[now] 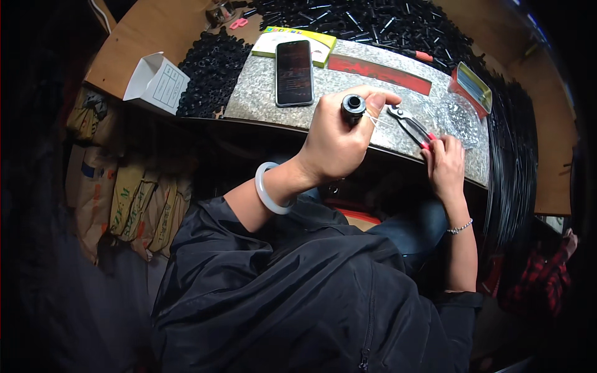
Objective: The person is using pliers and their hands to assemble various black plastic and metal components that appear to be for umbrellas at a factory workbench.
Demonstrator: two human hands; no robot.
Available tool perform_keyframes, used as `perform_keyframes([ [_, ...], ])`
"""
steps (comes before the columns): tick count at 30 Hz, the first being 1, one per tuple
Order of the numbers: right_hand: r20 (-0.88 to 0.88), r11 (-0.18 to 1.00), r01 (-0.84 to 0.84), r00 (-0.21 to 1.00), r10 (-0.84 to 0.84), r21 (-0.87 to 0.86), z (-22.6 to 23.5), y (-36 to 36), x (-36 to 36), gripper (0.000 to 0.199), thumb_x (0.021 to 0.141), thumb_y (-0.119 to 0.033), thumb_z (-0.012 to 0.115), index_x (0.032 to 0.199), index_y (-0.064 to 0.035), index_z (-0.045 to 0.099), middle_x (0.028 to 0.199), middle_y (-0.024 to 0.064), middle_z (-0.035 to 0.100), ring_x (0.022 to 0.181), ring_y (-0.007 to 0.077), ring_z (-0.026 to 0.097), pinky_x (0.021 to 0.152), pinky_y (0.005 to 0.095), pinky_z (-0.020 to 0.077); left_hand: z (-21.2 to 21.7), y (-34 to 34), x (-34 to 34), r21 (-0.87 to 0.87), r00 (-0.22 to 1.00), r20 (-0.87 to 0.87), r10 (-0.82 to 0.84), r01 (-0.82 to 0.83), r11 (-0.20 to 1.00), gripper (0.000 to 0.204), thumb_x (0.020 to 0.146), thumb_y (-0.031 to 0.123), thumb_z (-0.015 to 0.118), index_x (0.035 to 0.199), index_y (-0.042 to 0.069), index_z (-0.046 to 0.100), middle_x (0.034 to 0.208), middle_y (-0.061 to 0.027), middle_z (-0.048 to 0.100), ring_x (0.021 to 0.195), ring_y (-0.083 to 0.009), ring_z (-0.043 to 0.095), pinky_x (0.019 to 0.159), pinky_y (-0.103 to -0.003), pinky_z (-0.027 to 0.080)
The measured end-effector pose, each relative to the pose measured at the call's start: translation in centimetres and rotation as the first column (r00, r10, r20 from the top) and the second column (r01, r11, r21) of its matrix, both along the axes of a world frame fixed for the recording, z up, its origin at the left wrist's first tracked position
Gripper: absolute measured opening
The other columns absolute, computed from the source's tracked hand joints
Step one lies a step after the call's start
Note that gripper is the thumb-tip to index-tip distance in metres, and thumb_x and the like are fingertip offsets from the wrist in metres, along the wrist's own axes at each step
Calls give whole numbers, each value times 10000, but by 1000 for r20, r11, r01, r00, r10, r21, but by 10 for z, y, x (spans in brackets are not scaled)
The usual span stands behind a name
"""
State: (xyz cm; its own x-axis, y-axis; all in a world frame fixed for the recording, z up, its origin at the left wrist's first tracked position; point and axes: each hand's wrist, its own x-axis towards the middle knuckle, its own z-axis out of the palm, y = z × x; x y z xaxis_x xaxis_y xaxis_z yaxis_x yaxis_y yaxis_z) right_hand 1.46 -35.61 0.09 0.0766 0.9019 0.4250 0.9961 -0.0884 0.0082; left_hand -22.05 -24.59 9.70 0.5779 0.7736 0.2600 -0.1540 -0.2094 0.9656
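Observation:
My left hand [339, 133], a pale bangle on its wrist, is closed around a black cylindrical part [354, 105] with a round hole in its upward-facing end. Beside the thumb a thin white strand [373, 117] sticks out; what it belongs to is unclear. Lower right of it, my right hand [446, 163] has its fingers closed at the red handles of a pair of cutting pliers [407, 124]. The pliers' jaws point up and left over the speckled grey board [261, 87]. My right palm is hidden from view.
A phone [294, 73] rests against a yellow-green box [323, 43]. Heaps of black parts [211, 71] spread left and behind. A red strip [379, 74], clear plastic [457, 118], an open tin [471, 90] and long black strands [513, 149] lie rightward. A white carton [155, 84] stands left.

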Motion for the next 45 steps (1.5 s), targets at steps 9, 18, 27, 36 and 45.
perform_keyframes([
  [9,-176,974,-190,962,210,123,122,-32,-58,351,638,-97,757,977,-104,669,887,79,476,709,202,536,571,276,445,-17,16,11,217,979,85,184,-198,956,179,908,86,506,932,-26,643,599,-30,534,559,-59,446,525,-234,372],
  [18,220,959,-217,960,176,182,141,-36,-73,218,689,-175,740,873,-87,663,899,73,538,693,183,554,549,282,446,-19,12,24,165,975,146,166,-189,968,203,914,109,500,904,-43,634,622,-53,587,559,-74,525,517,-224,403],
  [27,-931,771,-548,38,-362,-323,143,-57,-58,138,742,75,585,744,-13,480,532,80,507,467,194,594,425,271,460,-13,-2,14,219,995,93,32,-52,974,268,951,191,475,984,-5,654,531,84,422,513,8,355,447,-199,242],
  [36,-270,936,-349,897,349,51,108,-56,-61,555,664,110,599,1188,28,436,951,194,570,754,321,568,655,371,480,-12,-6,12,227,998,64,21,-35,973,262,954,186,472,1018,-4,641,530,91,402,504,16,332,441,-191,237],
  [45,-411,945,-328,863,295,-11,104,-62,-68,649,680,94,601,1280,22,364,895,198,530,737,325,550,656,358,468,-12,-13,14,110,999,41,-15,10,994,199,898,131,517,949,-21,635,705,-129,624,611,-119,552,563,-270,440],
])
